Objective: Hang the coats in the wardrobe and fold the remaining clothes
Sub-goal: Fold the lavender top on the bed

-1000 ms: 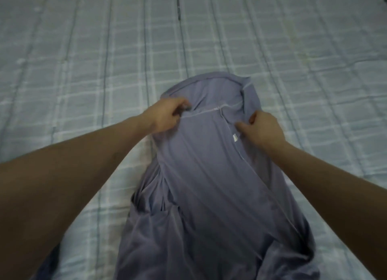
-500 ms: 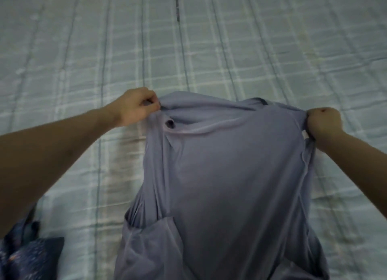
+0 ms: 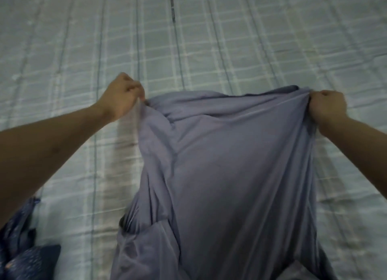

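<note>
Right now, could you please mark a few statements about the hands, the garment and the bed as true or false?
1. Both hands grip the grey-purple garment. True: the left hand and the right hand each hold a top corner.
2. The garment lies folded into a neat square. False: it is stretched wide between the hands.
3. The bed cover is plaid. True.
4. A dark blue patterned cloth lies by the right hand. False: it lies low on the left.

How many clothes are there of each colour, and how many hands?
Plain grey-purple soft fabric garment, held up by its top edge: 1
Dark blue speckled fabric garment, lying at the lower left on the pale checked bedsheet: 1
Hands gripping the grey-purple garment: 2, left hand and right hand
Total: 2 garments, 2 hands
</note>
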